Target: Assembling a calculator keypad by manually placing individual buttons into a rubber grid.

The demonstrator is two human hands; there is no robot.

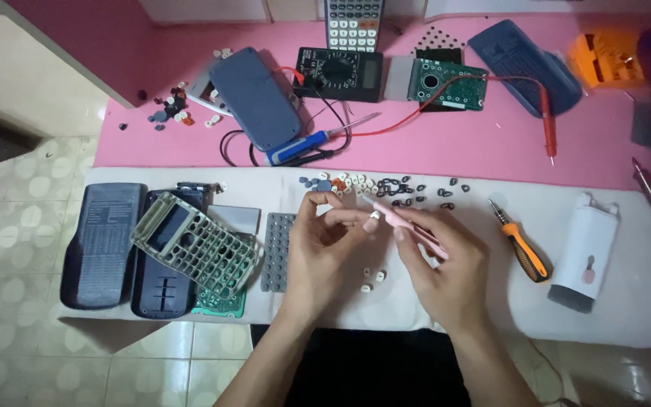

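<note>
At the lower middle of the frame, the left hand (325,252) pinches a small white key (371,224) and the right hand (440,267) grips a pink tool (408,227) touching it, above loose keys (372,280) on the worktop (627,309), with more keys (386,186) beyond and a multimeter (339,74) farthest.

A slim pink tool (408,226) lies tilted (tip up-left) against a small white key (371,224) — both held above the cloth.
</note>
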